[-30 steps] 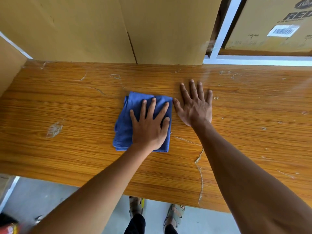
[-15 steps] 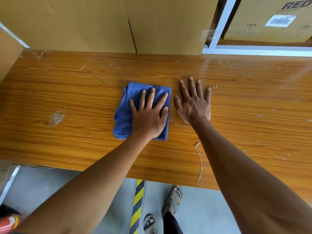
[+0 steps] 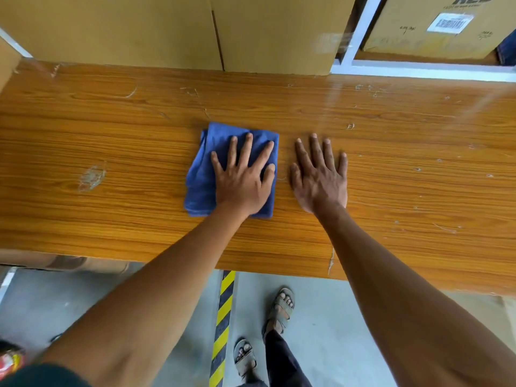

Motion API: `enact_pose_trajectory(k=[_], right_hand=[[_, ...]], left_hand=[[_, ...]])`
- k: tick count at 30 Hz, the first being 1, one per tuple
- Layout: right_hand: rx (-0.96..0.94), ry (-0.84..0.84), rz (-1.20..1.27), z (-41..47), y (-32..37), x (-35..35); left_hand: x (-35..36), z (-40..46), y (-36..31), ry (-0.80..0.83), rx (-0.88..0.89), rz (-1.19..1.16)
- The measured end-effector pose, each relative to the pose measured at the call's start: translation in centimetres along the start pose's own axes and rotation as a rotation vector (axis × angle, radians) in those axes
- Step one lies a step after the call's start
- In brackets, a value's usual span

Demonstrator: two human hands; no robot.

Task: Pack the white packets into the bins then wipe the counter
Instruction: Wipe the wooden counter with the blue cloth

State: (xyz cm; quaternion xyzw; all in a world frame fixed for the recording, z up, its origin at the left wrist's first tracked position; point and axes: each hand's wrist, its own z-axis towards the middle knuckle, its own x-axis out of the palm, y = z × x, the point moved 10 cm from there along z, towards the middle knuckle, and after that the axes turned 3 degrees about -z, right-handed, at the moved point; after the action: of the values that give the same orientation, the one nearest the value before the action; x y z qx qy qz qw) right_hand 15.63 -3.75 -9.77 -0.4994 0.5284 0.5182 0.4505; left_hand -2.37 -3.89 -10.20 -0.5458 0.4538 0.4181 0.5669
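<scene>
A folded blue cloth [image 3: 202,174] lies in the middle of the wooden counter [image 3: 111,135]. My left hand [image 3: 243,180] presses flat on the cloth's right part, fingers straight and spread. Just to the right, my right hand [image 3: 321,177] lies flat on the bare wood, fingers straight, a narrow gap between it and the cloth. No white packets or bins are in view.
Large cardboard boxes [image 3: 167,32] stand along the counter's far edge. A labelled carton [image 3: 435,26] sits on a white shelf frame [image 3: 360,32] at the back right. Below the near edge, my sandalled feet [image 3: 282,305] stand by a yellow-black floor stripe [image 3: 223,325].
The cloth and both hands now sit closer to the counter's near edge, and the gap between my right hand and the cloth has widened. More floor shows as I step back.
</scene>
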Motion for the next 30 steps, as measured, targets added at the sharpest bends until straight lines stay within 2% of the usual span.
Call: enact_pose_trajectory(k=[4, 9, 12, 18, 22, 26, 30], right_hand=[[0.018, 0.005, 0.007, 0.3, -0.1, 0.0], [0.016, -0.004, -0.007, 0.6, 0.0, 0.2], [0.021, -0.008, -0.005, 0.8, 0.1, 0.2], [0.025, -0.008, 0.013, 0.5, -0.1, -0.3], [0.026, -0.010, 0.011, 0.5, -0.1, -0.2], [0.024, -0.016, 0.001, 0.6, -0.1, 0.0], [0.023, -0.022, -0.002, 0.6, 0.0, -0.1]], left_hand=[[0.2, -3.0, 0.2, 0.026, -0.004, -0.010], [-0.3, 5.9, 0.3, 0.045, -0.057, -0.048], [-0.1, 8.3, 0.2, 0.057, -0.079, -0.028], [0.2, -0.5, -0.6, -0.027, -0.017, -0.027], [0.6, -5.3, -1.2, 0.004, -0.036, -0.001], [0.1, 1.0, -0.9, -0.007, -0.055, -0.042], [0.3, 7.4, -0.7, 0.060, -0.101, -0.030]])
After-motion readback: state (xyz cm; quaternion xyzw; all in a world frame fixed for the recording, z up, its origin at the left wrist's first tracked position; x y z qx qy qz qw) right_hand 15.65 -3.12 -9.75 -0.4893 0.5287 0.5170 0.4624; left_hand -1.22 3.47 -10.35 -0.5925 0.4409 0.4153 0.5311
